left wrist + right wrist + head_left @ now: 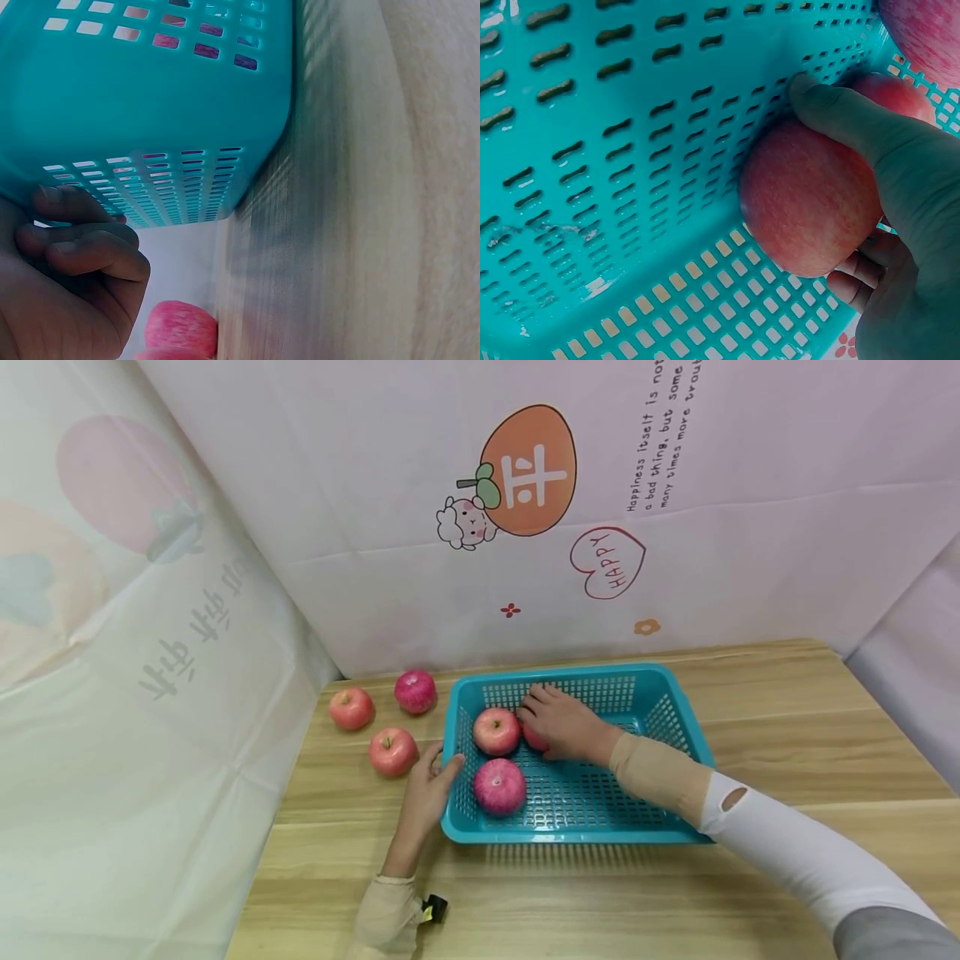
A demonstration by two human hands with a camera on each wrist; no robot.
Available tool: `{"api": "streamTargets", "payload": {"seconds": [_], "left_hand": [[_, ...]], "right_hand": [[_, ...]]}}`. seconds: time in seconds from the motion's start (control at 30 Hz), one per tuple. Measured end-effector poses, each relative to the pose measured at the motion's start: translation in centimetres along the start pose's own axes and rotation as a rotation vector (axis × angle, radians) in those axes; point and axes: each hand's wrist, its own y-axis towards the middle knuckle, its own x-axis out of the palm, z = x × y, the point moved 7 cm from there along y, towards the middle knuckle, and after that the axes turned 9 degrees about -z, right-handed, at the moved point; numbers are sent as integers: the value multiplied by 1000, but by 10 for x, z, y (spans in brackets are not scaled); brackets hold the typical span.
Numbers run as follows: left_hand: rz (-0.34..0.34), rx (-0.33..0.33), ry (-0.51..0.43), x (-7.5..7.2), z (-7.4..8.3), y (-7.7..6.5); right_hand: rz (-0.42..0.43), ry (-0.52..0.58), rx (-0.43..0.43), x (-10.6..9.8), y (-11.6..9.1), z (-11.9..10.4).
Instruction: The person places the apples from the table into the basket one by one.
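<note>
A turquoise plastic basket (577, 837) with latticed walls stands on the table. At its left end my left hand (426, 793) holds the rim, thumb on top and the other fingers bent against the outer wall. Inside the basket my right hand (566, 724) grips a red apple (810, 199), which lies against the basket floor in the right wrist view and is mostly covered by the hand from above. Left of it sits a pinkish-red apple (496, 732), stem up. A deeper pink apple (500, 787) lies in the near left corner.
Outside the basket, to its left, are a light red apple (351, 708), a magenta apple (416, 692) and another red apple (393, 752) close to my left hand. Behind the wooden table (600, 902) hangs a white printed cloth (375, 527).
</note>
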Motion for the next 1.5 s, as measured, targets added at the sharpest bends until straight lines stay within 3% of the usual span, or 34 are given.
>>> {"api": "streamTargets", "payload": {"seconds": [0.2, 0.5, 0.83, 1.2, 1.5], "left_hand": [[4, -2, 11, -1, 0, 0], [0, -3, 19, 1, -1, -1], [1, -5, 15, 2, 1, -1], [3, -25, 18, 1, -1, -1], [6, -32, 20, 1, -1, -2]], "right_hand": [[11, -23, -2, 0, 0, -2], [-39, 22, 14, 2, -2, 1], [10, 33, 26, -14, -16, 8], [-24, 143, 105, -31, -34, 21], [47, 146, 146, -49, -61, 33]]}}
